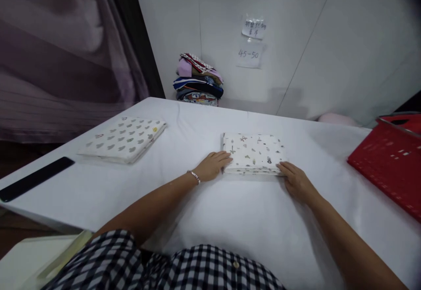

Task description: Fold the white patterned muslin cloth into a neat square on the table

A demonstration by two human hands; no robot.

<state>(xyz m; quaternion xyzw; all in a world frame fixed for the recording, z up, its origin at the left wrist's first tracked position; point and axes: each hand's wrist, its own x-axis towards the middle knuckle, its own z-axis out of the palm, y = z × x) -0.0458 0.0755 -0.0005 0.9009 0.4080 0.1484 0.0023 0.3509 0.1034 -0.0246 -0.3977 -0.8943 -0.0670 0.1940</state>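
Observation:
A folded white cloth with small printed figures lies in the middle of the white table. My left hand rests at its near left corner, fingers flat and touching the edge. My right hand lies at its near right corner, fingers stretched toward the fold. Neither hand grips anything. A thin bracelet sits on my left wrist.
A second folded cloth with grey heart prints lies at the left. A black flat bar sits near the left edge. A red plastic basket stands at the right. A pile of folded clothes leans against the wall.

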